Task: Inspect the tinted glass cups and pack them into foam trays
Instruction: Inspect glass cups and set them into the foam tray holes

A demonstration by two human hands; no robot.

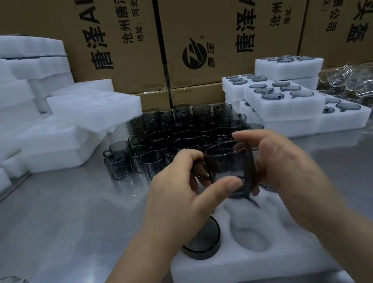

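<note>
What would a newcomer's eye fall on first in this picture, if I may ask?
First, the dark glass cup held by the left hand and right hand at centre, above a white foam tray at the front, where a packed cup sits in the left pocket. Behind, loose cups crowd the steel table, with filled trays stacked at right and cardboard boxes along the back.

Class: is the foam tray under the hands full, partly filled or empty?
Partly filled: the foam tray has a tinted cup in its left pocket; the next pocket is bare.
</note>
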